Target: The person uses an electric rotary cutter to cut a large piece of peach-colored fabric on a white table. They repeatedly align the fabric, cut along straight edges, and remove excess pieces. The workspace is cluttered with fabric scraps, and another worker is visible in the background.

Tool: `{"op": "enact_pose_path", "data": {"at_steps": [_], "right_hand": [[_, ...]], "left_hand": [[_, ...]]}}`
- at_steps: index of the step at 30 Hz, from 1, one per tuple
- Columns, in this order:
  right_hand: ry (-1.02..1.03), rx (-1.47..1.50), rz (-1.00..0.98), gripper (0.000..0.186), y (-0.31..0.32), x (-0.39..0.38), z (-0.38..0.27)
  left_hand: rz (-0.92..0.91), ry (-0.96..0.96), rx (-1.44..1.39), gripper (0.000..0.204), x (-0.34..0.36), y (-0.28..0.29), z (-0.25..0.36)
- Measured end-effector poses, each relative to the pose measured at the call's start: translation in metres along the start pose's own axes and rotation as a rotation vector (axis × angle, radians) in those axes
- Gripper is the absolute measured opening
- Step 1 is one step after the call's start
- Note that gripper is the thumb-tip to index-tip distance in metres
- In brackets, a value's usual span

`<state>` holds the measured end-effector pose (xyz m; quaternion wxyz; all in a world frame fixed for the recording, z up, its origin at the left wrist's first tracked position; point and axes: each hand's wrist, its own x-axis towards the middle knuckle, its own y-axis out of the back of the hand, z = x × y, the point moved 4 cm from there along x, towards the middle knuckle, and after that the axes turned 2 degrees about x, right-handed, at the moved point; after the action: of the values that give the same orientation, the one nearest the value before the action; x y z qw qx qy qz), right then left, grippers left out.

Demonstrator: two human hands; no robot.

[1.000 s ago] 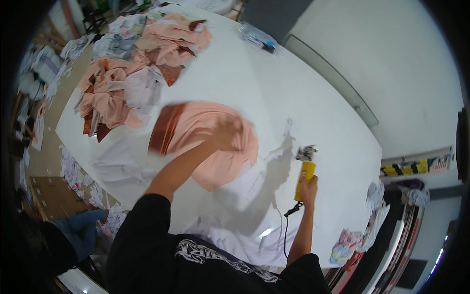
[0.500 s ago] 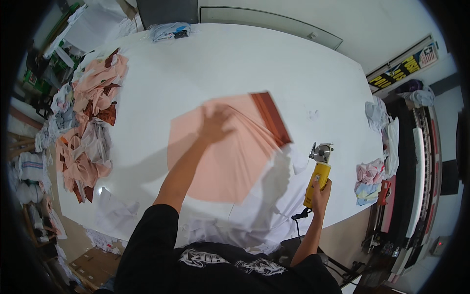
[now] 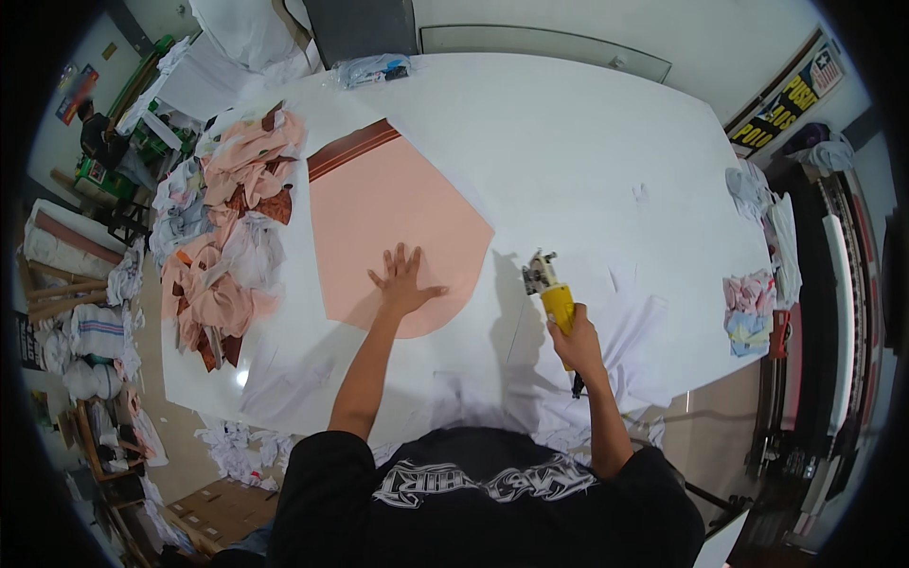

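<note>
A peach fabric piece with a brown striped band along its far left edge lies flat on the white table. My left hand rests on its near part, palm down with fingers spread. In my right hand is a yellow handheld fabric cutter, gripped round its body. The cutter's metal head points away from me, over the table and to the right of the fabric, not touching it. Its black cord end shows just below my hand.
Crumpled peach, brown and white fabric scraps are heaped along the left edge. A clear plastic bag sits at the far edge. Small folded cloths lie at the right edge. Thin white sheets spread near me. Further left, a person is by green machines.
The peach fabric has turned, its brown band going from the right to the far left, and now lies smoother. My left hand has moved nearer. The cutter has shifted left and tilted.
</note>
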<state>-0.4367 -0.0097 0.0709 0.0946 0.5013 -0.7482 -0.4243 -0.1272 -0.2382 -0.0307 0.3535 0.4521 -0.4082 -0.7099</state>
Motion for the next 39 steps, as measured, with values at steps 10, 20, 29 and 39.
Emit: {"op": "enact_pose_path", "data": {"at_steps": [10,20,29,39], "right_hand": [[0.082,-0.166,-0.156,0.05,-0.08,-0.127,-0.015],[0.134,-0.123,-0.084,0.05,-0.119,-0.123,-0.035],[0.161,-0.199,-0.043,0.05,-0.127,-0.126,-0.037],[0.19,-0.204,-0.014,0.051,-0.131,-0.089,-0.047]], "left_hand": [[-0.147,0.0,0.045,0.154,-0.116,-0.015,-0.109],[-0.136,-0.012,0.014,0.152,-0.121,-0.019,-0.113],[-0.144,-0.025,-0.019,0.151,-0.123,-0.013,-0.11],[-0.114,-0.047,-0.038,0.151,-0.121,-0.015,-0.109]]}}
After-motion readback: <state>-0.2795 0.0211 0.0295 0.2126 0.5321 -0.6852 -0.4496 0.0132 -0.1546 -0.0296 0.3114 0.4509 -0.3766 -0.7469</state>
